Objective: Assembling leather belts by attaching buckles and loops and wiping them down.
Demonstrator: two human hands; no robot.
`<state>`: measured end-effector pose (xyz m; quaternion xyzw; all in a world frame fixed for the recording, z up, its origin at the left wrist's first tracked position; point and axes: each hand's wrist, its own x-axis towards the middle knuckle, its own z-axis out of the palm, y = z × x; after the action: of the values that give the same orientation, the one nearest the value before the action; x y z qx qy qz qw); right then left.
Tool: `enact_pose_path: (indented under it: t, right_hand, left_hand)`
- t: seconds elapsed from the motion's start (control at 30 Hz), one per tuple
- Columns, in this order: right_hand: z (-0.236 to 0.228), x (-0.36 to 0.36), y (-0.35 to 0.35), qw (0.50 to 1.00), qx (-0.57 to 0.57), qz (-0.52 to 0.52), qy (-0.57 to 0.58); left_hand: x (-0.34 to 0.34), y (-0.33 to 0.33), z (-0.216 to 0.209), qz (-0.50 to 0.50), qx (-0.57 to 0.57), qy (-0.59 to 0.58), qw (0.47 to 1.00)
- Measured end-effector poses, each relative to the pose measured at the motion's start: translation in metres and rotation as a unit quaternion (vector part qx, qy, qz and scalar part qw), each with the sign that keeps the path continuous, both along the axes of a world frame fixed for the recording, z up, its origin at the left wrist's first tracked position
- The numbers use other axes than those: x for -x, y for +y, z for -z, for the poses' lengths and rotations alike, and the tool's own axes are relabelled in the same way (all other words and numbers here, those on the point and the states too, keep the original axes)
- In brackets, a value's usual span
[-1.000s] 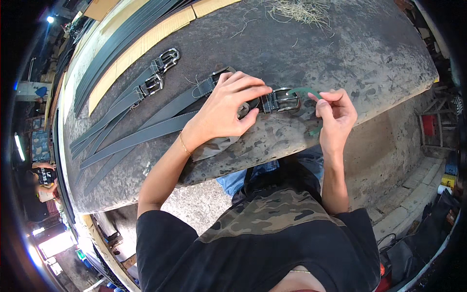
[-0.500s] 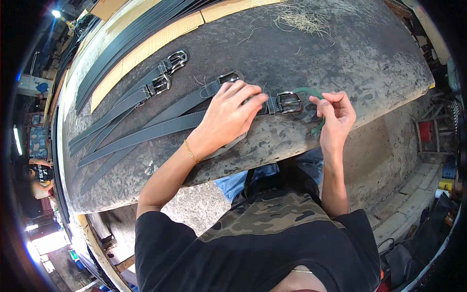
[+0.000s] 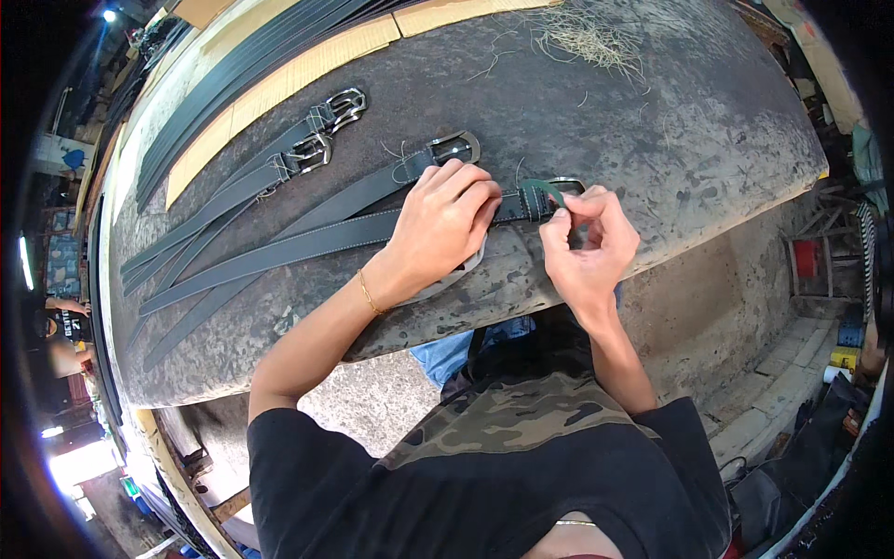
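Observation:
A black leather belt [image 3: 317, 246] with pale stitching lies slantwise over the worn table, its metal buckle [image 3: 570, 182] toward the right. My left hand [image 3: 442, 219] is closed over this belt a little short of the buckle, its fingertips partly hidden. Beside the buckle, my right hand [image 3: 593, 250] pinches a thin green strip [image 3: 544, 188], which curves over the stitched end of the belt. The right fingers cover part of the buckle. Under my left wrist, a pale grey band [image 3: 452, 278] shows in part; what it belongs to is hidden.
Another belt [image 3: 410, 170] with a buckle lies just beyond my left hand. Two more buckled belts [image 3: 279, 170] rest farther left. Long black straps [image 3: 242, 79] and cardboard [image 3: 279, 88] line the far left. Loose thread clippings [image 3: 591, 42] lie at the far edge of the table [image 3: 689, 140].
My right hand has moved left, bringing the green strip from beyond the buckle onto the belt's stitched end. My left hand stays on the belt. The view has shifted slightly.

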<state>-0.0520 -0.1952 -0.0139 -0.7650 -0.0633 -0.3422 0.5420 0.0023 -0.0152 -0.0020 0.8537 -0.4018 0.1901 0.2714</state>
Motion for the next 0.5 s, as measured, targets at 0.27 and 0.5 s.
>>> enact_pose_path:
  t: [0.27, 0.5]
  right_hand:
    - [-0.0012, -0.0006, 0.0042, 0.993, 0.116, 0.021, -0.025]
    - [0.0003, -0.0032, 0.0064, 0.991, 0.124, 0.014, -0.040]
  left_hand:
    - [-0.0003, 0.0011, 0.0022, 0.002, 0.018, 0.022, 1.000]
    - [-0.0013, 0.0012, 0.0031, 0.009, 0.016, 0.011, 1.000]
